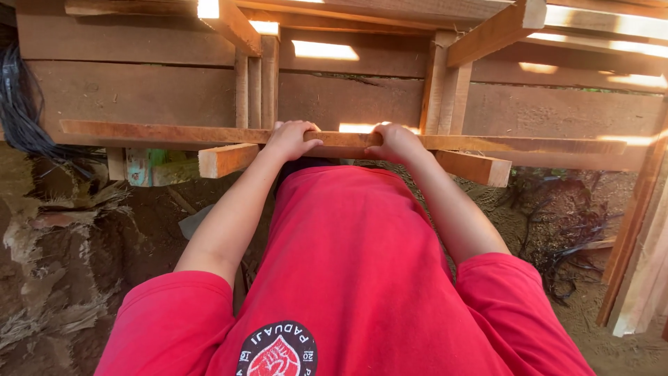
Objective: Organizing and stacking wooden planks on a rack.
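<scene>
A long reddish wooden batten (160, 132) runs level across the view, in front of a wall of rough planks (132, 94). My left hand (291, 139) grips the batten from above, fingers curled over its top edge. My right hand (395, 142) grips the same batten a short way to the right. Both arms reach forward over my red shirt. Two short square beam ends (226, 159) (475, 167) stick out just below the batten, one outside each hand. Upright wooden posts (255, 83) (445, 87) stand behind the batten.
More beams (497, 28) cross overhead at the top. Leaning boards (637, 244) stand at the right edge. Bare brown soil (83, 264) with dry roots and debris lies below. A bundle of black strands (21, 104) hangs at the far left.
</scene>
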